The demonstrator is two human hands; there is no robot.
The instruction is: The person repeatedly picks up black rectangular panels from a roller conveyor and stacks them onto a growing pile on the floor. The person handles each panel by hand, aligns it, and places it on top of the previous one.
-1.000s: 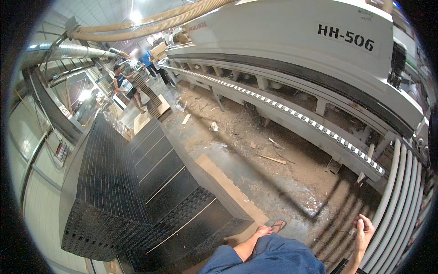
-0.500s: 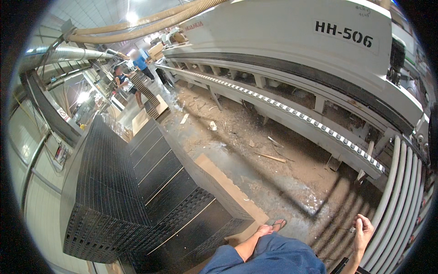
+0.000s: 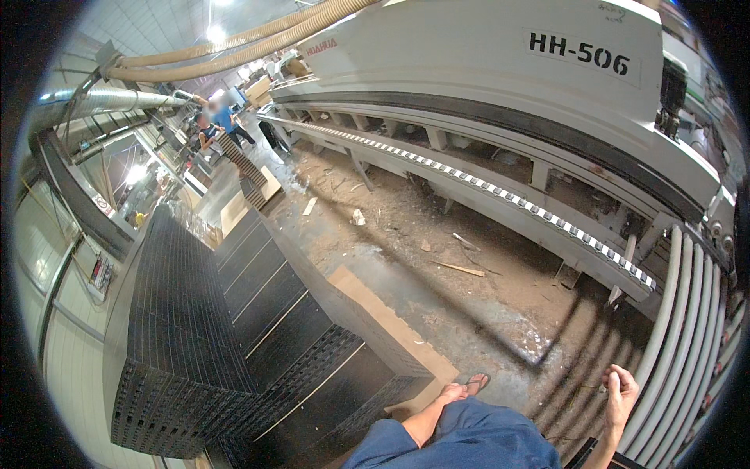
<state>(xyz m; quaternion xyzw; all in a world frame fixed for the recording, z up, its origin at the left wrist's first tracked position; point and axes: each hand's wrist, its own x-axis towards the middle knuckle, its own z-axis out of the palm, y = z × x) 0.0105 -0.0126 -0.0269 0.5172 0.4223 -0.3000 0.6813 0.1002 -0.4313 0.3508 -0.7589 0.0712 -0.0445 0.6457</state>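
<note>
Head: right hand [image 3: 621, 395] (near tubes [image 3: 665, 316])

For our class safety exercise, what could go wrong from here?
A panel slipping from the stacked black panels could hurt the sandalled foot. The loose wood strip might trip someone walking past. The right hand, seemingly near the grey pipes, might knock against them.

Right hand [image 3: 621, 397], one; grey pipes [image 3: 662, 327], at least five; black boards [image 3: 187, 313], many, too closely stacked to count. The list also includes two ribbed beige hoses [image 3: 266, 55], two distant people [image 3: 225, 117], one long white machine [image 3: 469, 55] and one silver duct [image 3: 125, 99].
</note>
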